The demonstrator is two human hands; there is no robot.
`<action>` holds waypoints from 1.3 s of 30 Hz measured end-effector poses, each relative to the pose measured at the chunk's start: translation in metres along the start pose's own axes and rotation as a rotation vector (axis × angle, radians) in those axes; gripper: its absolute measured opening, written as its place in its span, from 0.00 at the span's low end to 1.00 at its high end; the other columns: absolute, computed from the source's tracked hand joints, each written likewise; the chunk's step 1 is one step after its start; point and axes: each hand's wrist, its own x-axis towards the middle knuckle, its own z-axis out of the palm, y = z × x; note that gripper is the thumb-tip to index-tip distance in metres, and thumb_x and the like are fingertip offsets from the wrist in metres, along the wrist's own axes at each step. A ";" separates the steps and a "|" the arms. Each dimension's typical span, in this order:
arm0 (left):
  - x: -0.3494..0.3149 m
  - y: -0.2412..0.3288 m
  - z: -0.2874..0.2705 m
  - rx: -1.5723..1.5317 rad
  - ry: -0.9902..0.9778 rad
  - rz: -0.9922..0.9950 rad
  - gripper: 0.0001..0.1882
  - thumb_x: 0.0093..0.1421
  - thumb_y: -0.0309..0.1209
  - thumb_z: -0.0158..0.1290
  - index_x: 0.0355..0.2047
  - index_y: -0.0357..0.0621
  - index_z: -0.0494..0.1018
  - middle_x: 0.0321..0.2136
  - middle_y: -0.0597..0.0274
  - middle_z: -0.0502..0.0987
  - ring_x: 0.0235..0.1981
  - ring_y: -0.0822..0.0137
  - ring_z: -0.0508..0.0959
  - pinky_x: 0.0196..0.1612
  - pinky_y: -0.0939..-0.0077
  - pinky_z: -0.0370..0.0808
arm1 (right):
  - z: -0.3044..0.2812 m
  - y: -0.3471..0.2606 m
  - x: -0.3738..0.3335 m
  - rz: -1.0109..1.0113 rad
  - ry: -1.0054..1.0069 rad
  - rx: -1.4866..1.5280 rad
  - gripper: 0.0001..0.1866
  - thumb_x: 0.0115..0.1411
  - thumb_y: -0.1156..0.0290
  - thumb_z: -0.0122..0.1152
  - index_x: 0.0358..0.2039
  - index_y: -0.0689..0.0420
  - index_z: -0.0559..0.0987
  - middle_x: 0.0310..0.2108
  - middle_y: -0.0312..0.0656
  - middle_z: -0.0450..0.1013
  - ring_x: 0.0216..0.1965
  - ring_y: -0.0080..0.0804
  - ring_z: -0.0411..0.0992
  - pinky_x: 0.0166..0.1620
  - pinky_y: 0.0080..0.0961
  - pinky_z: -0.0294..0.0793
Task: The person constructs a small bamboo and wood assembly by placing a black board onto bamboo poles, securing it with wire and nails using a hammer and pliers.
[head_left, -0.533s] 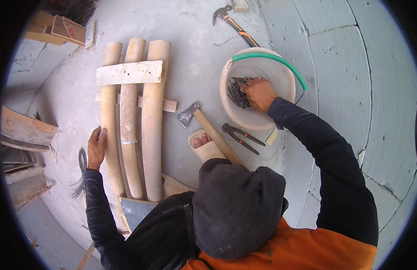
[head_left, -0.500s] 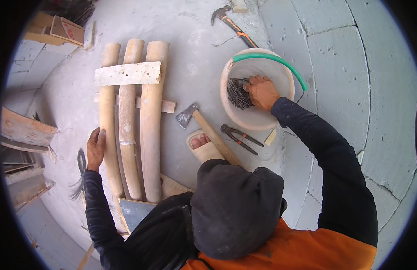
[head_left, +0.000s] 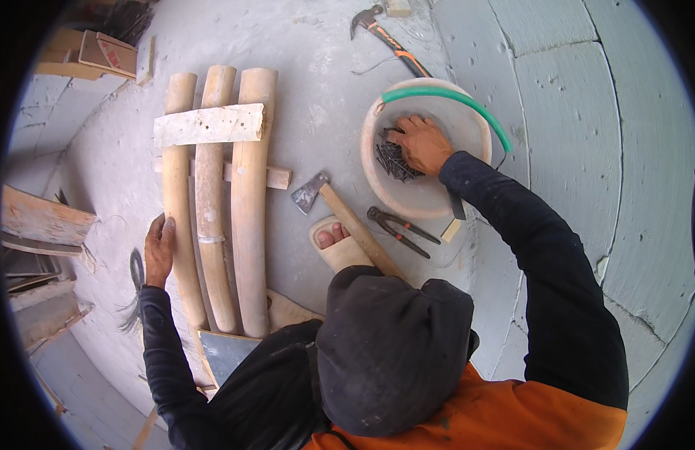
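Note:
Three curved bamboo poles (head_left: 248, 217) lie side by side on the floor at the left. A pale wooden strip (head_left: 209, 125) crosses over them near their far ends, and another batten (head_left: 277, 178) passes beneath. My left hand (head_left: 159, 251) grips the outer edge of the leftmost pole (head_left: 184, 262), thumb along its side. To the right, my right hand (head_left: 422, 142) reaches into a whitish bucket (head_left: 371, 169) with a green hose-covered handle (head_left: 445, 94). Its fingers are bent down among a heap of dark nails (head_left: 394, 161); the fingertips are partly hidden.
Between poles and bucket lie a hatchet (head_left: 355, 221) and black pincers (head_left: 402, 230), close to my sandalled foot (head_left: 334, 237). A claw hammer (head_left: 392, 43) rests beyond the bucket. A wire bundle (head_left: 136, 270) lies left of the poles; a grey block wall (head_left: 565, 142) stands at the right.
My right hand has shifted slightly left and farther away over the nails inside the bucket. My left hand keeps its place on the pole.

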 end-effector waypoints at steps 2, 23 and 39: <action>0.000 0.002 0.000 -0.003 0.019 0.011 0.32 0.77 0.48 0.51 0.65 0.30 0.73 0.55 0.48 0.82 0.56 0.62 0.79 0.64 0.68 0.72 | 0.001 -0.001 -0.003 -0.005 -0.029 0.052 0.20 0.60 0.63 0.69 0.53 0.46 0.86 0.55 0.43 0.74 0.60 0.44 0.69 0.59 0.47 0.68; -0.002 0.026 0.004 0.499 0.401 0.331 0.23 0.72 0.37 0.58 0.61 0.36 0.77 0.53 0.46 0.82 0.55 0.49 0.82 0.61 0.62 0.76 | -0.080 -0.003 0.010 0.629 -0.037 1.507 0.11 0.71 0.64 0.68 0.48 0.57 0.86 0.35 0.31 0.82 0.31 0.13 0.72 0.33 0.15 0.73; -0.043 0.235 0.079 -0.359 -0.159 0.435 0.13 0.69 0.32 0.61 0.49 0.37 0.84 0.44 0.51 0.87 0.45 0.60 0.85 0.52 0.66 0.80 | -0.156 -0.190 0.071 0.318 -0.076 1.855 0.13 0.69 0.63 0.71 0.47 0.57 0.84 0.37 0.31 0.79 0.34 0.14 0.73 0.30 0.15 0.73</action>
